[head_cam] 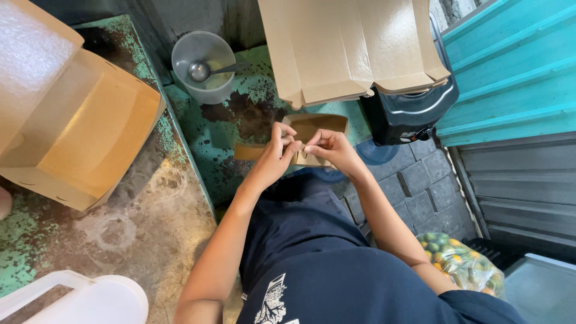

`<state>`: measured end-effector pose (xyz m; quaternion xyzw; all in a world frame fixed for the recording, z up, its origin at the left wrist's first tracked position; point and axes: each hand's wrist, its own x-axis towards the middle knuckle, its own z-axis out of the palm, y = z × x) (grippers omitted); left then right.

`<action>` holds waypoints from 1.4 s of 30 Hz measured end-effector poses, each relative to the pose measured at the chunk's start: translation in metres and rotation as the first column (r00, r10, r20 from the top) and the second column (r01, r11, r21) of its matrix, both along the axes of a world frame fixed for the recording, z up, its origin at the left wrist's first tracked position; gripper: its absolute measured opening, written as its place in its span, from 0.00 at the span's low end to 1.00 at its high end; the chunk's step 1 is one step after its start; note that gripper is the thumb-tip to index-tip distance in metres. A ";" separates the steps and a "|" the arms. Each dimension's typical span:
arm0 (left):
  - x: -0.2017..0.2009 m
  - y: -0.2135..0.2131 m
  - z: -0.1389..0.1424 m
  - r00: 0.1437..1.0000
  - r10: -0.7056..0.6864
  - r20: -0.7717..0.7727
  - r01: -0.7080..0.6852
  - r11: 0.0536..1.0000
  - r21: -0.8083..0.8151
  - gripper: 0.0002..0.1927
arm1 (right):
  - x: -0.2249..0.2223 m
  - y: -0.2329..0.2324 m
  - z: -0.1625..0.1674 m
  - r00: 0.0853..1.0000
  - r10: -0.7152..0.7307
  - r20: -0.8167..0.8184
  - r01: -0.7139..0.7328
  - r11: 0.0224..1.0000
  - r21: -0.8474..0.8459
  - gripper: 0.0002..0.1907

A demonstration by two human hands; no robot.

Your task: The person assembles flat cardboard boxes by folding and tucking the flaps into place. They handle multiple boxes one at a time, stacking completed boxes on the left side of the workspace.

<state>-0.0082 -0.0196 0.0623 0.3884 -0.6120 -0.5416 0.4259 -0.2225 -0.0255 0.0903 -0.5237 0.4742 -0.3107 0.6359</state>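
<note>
— What sat on the left?
— A big open cardboard box (90, 132) lay on the worn green worktop (204, 129). Next came a clear plastic cup (203, 66) with a metal spoon (201, 71) inside.
— And the hands?
— The left hand (277, 155) and the right hand (330, 149) both pinched a small brown paper box (318, 127), held just above the worktop.
— Further right?
— A black machine (408, 111).
</note>
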 end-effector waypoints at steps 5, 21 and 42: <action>-0.005 -0.001 -0.008 0.974 -0.008 -0.226 0.022 0.998 0.059 0.16 | -0.002 -0.006 -0.010 0.998 0.018 0.053 -0.024 0.991 0.130 0.05; 0.105 -0.022 0.086 0.817 -0.097 -0.569 0.154 0.987 0.053 0.21 | 0.017 0.009 0.143 0.529 0.198 -0.825 -0.785 0.485 -0.386 0.19; 0.190 0.031 0.190 0.870 0.332 -0.365 -0.354 0.935 0.009 0.33 | 0.125 0.009 0.263 0.612 0.130 -0.780 -0.789 0.026 -0.614 0.17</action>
